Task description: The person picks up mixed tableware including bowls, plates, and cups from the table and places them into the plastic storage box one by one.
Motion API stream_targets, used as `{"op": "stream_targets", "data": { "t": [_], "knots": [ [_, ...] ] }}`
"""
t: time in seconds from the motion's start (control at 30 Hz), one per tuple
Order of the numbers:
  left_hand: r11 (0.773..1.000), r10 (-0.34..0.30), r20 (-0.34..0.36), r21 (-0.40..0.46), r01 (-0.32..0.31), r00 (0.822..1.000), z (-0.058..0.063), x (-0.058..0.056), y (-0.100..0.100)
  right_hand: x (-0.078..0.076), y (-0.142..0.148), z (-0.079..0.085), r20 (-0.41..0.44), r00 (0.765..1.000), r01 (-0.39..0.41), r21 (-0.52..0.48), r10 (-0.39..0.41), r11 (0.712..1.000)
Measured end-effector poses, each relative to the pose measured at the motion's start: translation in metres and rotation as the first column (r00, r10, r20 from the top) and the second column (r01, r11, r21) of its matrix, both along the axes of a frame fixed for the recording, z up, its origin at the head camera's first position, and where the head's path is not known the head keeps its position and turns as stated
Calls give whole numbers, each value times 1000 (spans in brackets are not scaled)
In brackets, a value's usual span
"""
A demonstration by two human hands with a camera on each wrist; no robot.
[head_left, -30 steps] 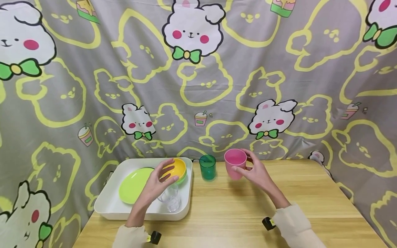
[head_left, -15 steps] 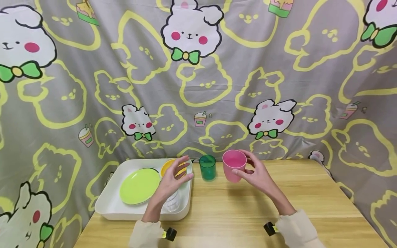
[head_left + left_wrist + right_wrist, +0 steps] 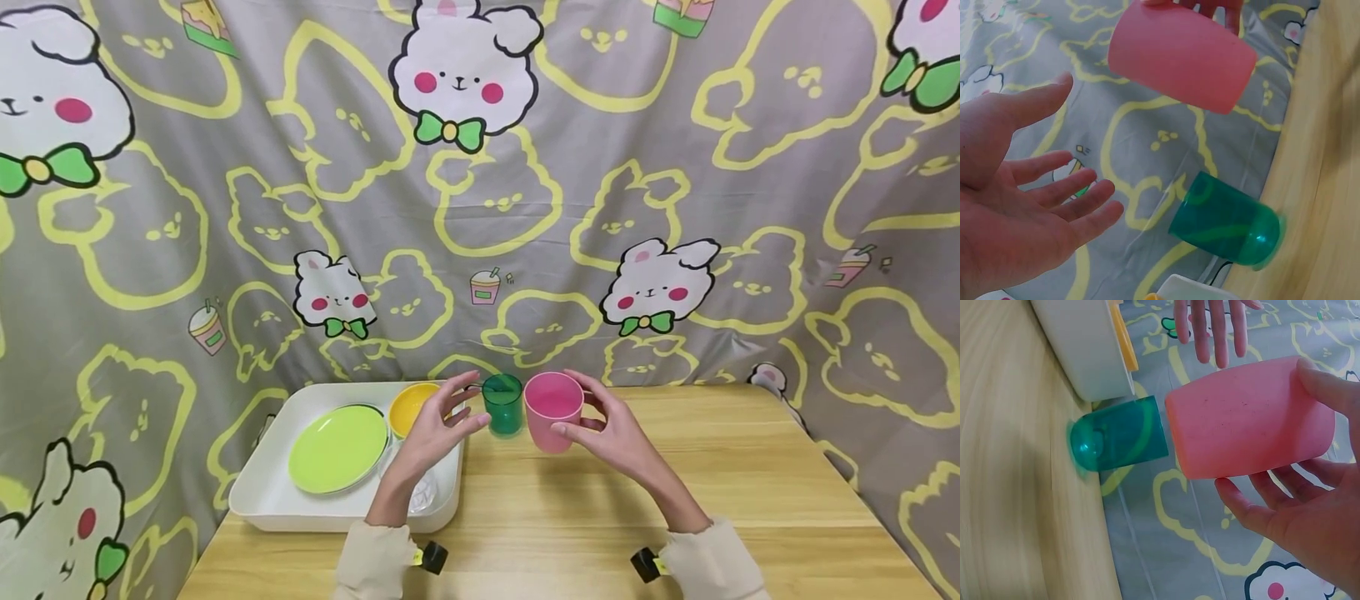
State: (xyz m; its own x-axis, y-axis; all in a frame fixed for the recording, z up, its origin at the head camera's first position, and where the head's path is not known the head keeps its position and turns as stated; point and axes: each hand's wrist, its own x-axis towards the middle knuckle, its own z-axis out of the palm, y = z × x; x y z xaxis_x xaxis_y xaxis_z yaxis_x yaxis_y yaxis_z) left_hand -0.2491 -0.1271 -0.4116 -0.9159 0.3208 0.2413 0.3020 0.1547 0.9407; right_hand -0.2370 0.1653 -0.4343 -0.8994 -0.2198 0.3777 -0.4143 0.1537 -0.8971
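A pink cup (image 3: 553,417) is held upright above the table by my right hand (image 3: 611,425), thumb on the near side and fingers round the back. In the right wrist view the pink cup (image 3: 1250,419) shows its plain outer wall. My left hand (image 3: 438,429) holds nothing; its fingers are spread and slightly bent beside a clear green cup (image 3: 502,408). That green cup (image 3: 1225,222) stands on the table, below the level of the pink one. In the left wrist view the left hand (image 3: 1035,194) has its palm turned toward the two cups, apart from both.
A white tray (image 3: 258,508) stands on the wooden table (image 3: 540,533) at the left. Inside lie a lime-green plate (image 3: 337,450), a yellow bowl (image 3: 408,408) and clear glassware (image 3: 423,492) partly hidden by the left arm. A patterned curtain (image 3: 525,242) hangs behind the table's far edge.
My left hand has moved right, from over the yellow bowl to beside the green cup. My right hand has brought the pink cup slightly left and nearer to me.
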Motion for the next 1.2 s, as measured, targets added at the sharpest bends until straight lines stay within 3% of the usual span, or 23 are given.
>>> {"op": "stream_targets", "data": {
  "t": [0.27, 0.6, 1.0, 1.2],
  "knots": [
    [1000, -22, 3, 0, 22, 1000, 2, -3, 6, 0, -4, -1, -22, 1000, -16, -21, 16, 1000],
    [985, -156, 0, 74, 156, 988, 0, -7, 19, 2, -8, -2, 10, 1000, -26, -51, 26, 998],
    [969, -220, -14, 115, 220, 975, -3, -7, 33, 5, -12, 0, 12, 996, -86, -57, 87, 995],
    [969, -213, -4, 123, 212, 977, -5, -4, 39, 7, -12, 1, 17, 995, -98, -63, 99, 993]
  ]
}}
